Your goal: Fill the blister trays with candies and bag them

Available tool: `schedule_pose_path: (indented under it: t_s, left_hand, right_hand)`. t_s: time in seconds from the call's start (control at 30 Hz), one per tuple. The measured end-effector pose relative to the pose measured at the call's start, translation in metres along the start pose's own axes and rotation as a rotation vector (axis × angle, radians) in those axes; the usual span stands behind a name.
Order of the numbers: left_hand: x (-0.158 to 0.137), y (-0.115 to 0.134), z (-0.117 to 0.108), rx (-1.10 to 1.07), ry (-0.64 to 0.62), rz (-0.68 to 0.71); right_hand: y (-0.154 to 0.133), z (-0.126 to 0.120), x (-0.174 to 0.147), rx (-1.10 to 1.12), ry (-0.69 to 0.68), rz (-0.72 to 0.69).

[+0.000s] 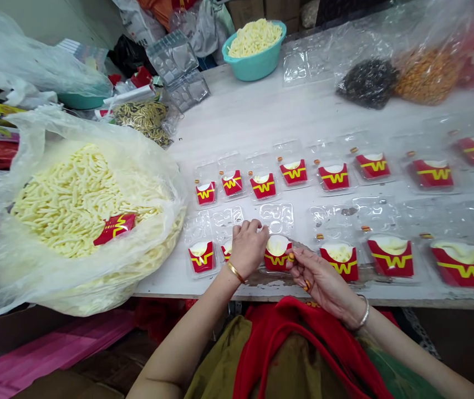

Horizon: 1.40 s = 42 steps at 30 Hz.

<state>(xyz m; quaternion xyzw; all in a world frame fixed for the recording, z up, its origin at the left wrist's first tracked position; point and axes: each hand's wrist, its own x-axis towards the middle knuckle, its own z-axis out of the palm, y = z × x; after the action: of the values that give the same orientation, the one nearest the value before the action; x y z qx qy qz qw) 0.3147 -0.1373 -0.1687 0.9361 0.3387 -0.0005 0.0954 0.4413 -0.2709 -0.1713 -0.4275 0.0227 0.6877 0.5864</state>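
Fingers bent and bunched on the L hand (248, 248), thumb and index pinched on a mini-burger (291, 257) in the R hand (320, 274), a worker bends over a front row of clear packs (390, 257). Far L, a plastic bag (82, 288) sits open w/ pale fry-like pcs (62, 194) and one loose red carton (114, 228) on top. Next over, the row's end pack (202, 256) holds a carton, no mini-burger visible. R of that, the L hand reaches across a half-hidden pack to the L side of the center pack; can't tell if its fingertips grip plastic or just rest there. Light pressure is prob. best, so the thin tray doesn't buckle or slide. Center carton (277, 261) lies face up, lid (276, 215) open behind it; the mini-burger is at the carton's R edge, not yet seated. A 2nd orange-yellow pc (306, 285) sits by the R hand's curled lower fingers, which should stay closed lest it drop. Farther R, packs show a mini-burger near each carton's upper L corner: judging by those, lift clear of the carton rim, set down at the matching spot, press gently, then let go.
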Motion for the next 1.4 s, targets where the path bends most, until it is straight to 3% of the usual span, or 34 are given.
schedule_pose_path:
  t_s: [0.17, 0.23, 0.37, 0.47, 0.67, 0.83, 0.97, 1.13, 1.27, 1.4]
  left_hand:
    - [-0.018, 0.008, -0.022, -0.513, 0.001, 0.059]
    - [-0.028, 0.015, -0.023, -0.591, -0.001, 0.094]
    - [-0.044, 0.021, -0.016, -0.528, 0.022, 0.044]
    - [-0.051, 0.011, -0.015, -0.549, 0.042, 0.017]
    - [-0.06, -0.056, -0.017, -0.6, 0.367, -0.314]
    - [-0.065, -0.093, 0.0, -0.26, 0.308, -0.376]
    - [-0.063, -0.094, 0.014, -0.062, 0.231, -0.292]
    - [-0.065, -0.097, 0.012, -0.027, 0.196, -0.257]
    - [-0.07, -0.099, 0.004, -0.175, 0.185, -0.276]
    - [-0.073, -0.07, -0.007, -0.517, 0.325, -0.239]
  right_hand:
    - [0.002, 0.006, 0.003, 0.001, -0.023, 0.032]
    - [0.007, 0.01, 0.005, -0.042, -0.048, 0.001]
    - [0.019, 0.019, 0.01, -0.144, -0.079, -0.022]
    - [0.024, 0.025, 0.012, -0.169, -0.099, 0.008]
    - [0.019, 0.027, 0.015, -0.244, -0.081, 0.04]
    - [0.017, 0.02, 0.02, -0.209, -0.046, 0.037]
    - [0.016, 0.017, 0.024, -0.149, -0.037, 0.041]
    - [0.015, 0.017, 0.03, -0.12, -0.045, 0.06]
    - [0.013, 0.016, 0.031, -0.164, -0.064, 0.057]
    - [0.01, 0.023, 0.023, -0.315, -0.144, 0.05]
